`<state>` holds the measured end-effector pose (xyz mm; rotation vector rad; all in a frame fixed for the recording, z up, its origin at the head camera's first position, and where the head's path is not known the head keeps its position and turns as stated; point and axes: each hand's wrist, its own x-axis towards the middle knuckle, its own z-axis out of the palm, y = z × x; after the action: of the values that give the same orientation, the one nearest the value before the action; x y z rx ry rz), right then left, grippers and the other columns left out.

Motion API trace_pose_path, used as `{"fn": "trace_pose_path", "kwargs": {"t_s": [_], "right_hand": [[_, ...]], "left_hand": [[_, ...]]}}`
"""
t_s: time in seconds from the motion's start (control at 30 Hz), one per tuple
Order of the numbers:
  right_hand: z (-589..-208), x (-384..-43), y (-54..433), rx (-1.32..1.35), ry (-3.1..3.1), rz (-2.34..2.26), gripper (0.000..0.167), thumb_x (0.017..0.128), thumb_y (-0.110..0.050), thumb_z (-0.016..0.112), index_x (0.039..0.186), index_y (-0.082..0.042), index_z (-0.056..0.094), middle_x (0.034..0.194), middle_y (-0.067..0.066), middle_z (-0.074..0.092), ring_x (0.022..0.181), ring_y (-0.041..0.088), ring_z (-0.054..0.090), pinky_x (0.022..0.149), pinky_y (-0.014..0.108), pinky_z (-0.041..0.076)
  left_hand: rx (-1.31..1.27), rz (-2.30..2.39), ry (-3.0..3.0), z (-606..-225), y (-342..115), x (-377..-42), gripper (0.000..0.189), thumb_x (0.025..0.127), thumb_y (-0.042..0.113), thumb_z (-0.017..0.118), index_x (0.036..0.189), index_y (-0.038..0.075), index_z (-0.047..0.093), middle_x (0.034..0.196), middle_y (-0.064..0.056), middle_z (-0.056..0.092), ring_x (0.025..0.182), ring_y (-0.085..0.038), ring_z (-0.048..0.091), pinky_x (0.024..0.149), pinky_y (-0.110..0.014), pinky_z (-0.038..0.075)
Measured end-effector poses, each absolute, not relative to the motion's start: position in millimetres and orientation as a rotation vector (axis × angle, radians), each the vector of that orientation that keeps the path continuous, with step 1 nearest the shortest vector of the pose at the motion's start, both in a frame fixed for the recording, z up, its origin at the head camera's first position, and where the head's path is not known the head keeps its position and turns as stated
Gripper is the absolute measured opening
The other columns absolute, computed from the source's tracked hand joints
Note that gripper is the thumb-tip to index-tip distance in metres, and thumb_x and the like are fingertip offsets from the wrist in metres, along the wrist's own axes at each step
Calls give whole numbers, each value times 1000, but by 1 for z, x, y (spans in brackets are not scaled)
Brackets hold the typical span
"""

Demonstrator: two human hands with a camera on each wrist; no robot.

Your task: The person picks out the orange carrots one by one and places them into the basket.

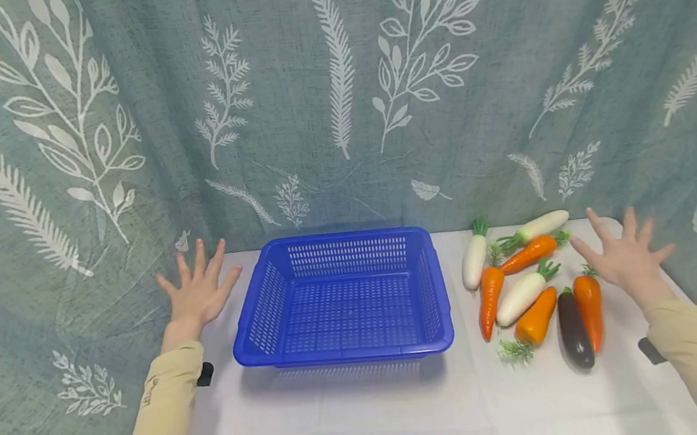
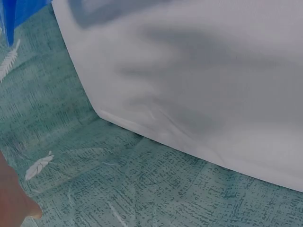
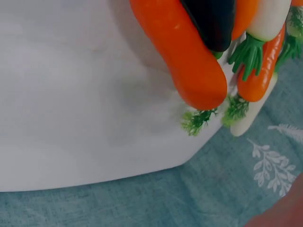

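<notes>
My left hand [image 1: 197,294] is held with its fingers spread, left of a blue plastic basket [image 1: 346,356], and holds nothing. On the far side, my right hand [image 1: 629,257] also has spread fingers with nothing in them, just right of a group of vegetables. Nearest to it lie an orange carrot [image 1: 589,307] and a dark eggplant [image 1: 574,331]. Farther left are several more carrots, among them one upright in the view [image 1: 492,301], and white radishes, one [image 1: 521,298] with a green top. The right wrist view shows the nearest carrot [image 3: 189,61] up close.
A white-covered table [image 1: 361,426] bears the basket and vegetables. Grey-green curtains [image 1: 283,109] with white leaf prints hang behind it and at both sides. The table edge [image 2: 142,135] shows in the left wrist view.
</notes>
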<state>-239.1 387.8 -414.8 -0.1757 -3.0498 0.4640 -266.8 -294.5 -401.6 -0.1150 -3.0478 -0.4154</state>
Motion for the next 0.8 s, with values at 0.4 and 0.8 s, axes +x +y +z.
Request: {"fn": "trace_pose_path", "kwargs": {"t_s": [0.4,0.8], "right_hand": [[-420,-238,367,-99,-3034,480,85,96,-68,29,157,-18,-1,148,44,-15,128,71,-12,85,91,-3],[-424,-239,347,-11,-3043,528,83,97,-67,29,157,-19,-2,149,44,-12,130,69,-11,87,91,0]], "left_hand": [[-192,-456,-3071,-399,-285,-262,77,99,64,18,157,20,-5,159,-20,-18,138,-55,-18,97,-80,-17],[-283,-511,-3090,-403,-277,-261,75,101,61,22,157,21,-6,161,-17,-15,140,-55,-13,100,-81,-10]]}}
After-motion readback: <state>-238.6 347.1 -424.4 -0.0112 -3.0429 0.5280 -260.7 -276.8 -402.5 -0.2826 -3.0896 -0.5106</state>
